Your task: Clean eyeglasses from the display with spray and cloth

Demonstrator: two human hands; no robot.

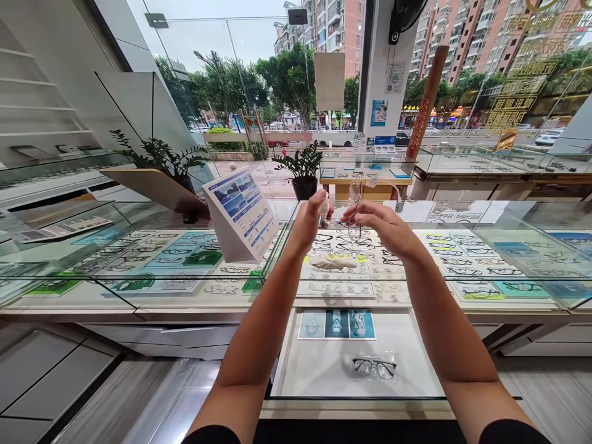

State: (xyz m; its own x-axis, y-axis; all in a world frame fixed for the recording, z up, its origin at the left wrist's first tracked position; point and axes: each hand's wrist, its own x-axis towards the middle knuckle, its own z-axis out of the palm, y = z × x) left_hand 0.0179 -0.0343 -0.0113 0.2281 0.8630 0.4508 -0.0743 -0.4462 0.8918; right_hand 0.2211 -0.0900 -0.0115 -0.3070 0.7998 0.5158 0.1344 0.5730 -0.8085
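Observation:
My right hand [386, 228] pinches a pair of eyeglasses [355, 192], clear-lensed and turned on end, above the glass counter. Just left of it, my left hand [306, 223] is closed around a small whitish spray bottle [324, 211], thumb up at its top; the fingers hide much of it. Bottle and lenses are a short gap apart. Below both hands a crumpled beige cloth [333, 263] lies on the counter top.
An open drawer [319, 376] in front of me holds dark-framed glasses [374, 368] in clear plastic and a photo card [337, 324]. A desk calendar [243, 213] stands at left, a potted plant [304, 169] behind. Glass display cases [476, 216] with many frames extend both ways.

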